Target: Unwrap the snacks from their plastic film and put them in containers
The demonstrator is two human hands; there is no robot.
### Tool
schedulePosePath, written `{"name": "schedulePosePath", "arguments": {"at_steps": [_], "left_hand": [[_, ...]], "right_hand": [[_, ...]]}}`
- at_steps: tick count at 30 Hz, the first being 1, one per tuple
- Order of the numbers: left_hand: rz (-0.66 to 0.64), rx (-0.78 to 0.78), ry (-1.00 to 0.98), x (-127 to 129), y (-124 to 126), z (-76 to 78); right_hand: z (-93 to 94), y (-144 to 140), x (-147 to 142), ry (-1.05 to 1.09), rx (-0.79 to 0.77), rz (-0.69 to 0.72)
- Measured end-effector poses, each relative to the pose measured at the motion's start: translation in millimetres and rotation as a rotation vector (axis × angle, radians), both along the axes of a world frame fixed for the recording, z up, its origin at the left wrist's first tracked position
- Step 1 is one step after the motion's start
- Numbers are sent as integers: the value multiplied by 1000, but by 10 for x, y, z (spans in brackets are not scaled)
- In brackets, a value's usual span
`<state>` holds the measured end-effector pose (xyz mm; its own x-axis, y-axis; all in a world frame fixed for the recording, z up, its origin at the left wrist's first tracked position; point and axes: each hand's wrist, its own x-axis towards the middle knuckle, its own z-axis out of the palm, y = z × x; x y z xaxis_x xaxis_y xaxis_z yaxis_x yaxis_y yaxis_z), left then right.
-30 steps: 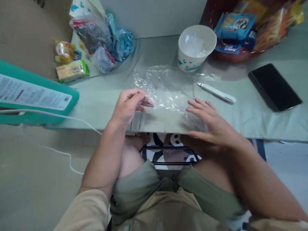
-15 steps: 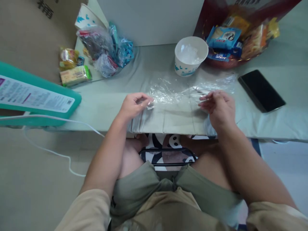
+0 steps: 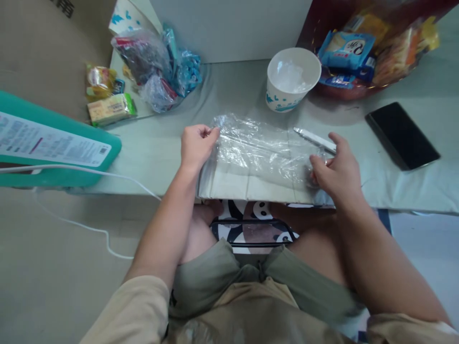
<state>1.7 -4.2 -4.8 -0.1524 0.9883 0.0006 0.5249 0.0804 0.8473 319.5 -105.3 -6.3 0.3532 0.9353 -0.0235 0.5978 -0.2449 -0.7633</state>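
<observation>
A seated person stretches a clear plastic bag point(image 3: 261, 148) flat across the near edge of a low grey-green table point(image 3: 394, 186), the left hand point(image 3: 195, 143) pinching the bag's far left corner between thumb and fingers and the right hand point(image 3: 339, 169) clamped on its near right corner. The bag lies spread and fairly smooth between the two hands; it looks empty, nothing yet put into it, so the flattening seems largely done and any filling is left. Just beyond the right hand lies a white pen-like tool point(image 3: 315, 139), touching the bag's far edge. Further out from the hands stands a white paper cup point(image 3: 292, 79) holding crumpled clear plastic. Beyond the right hand a red basket point(image 3: 340, 88) is heaped with wrapped snacks, a dark phone point(image 3: 401, 135) beside it.
</observation>
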Motion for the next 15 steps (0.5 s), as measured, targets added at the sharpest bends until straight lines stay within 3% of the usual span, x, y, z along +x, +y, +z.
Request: {"name": "schedulePosePath", "arguments": {"at_steps": [5, 7, 12, 15], "left_hand": [[12, 77, 246, -33, 16, -49], [1, 96, 285, -15, 7, -56], [-262, 133, 224, 69, -64, -26], [-394, 66, 136, 107, -105, 23]], "right_hand": [[32, -69, 66, -306, -115, 34], [26, -145, 81, -404, -87, 83], [202, -452, 101, -414, -24, 398], [367, -445, 55, -348, 16, 356]]}}
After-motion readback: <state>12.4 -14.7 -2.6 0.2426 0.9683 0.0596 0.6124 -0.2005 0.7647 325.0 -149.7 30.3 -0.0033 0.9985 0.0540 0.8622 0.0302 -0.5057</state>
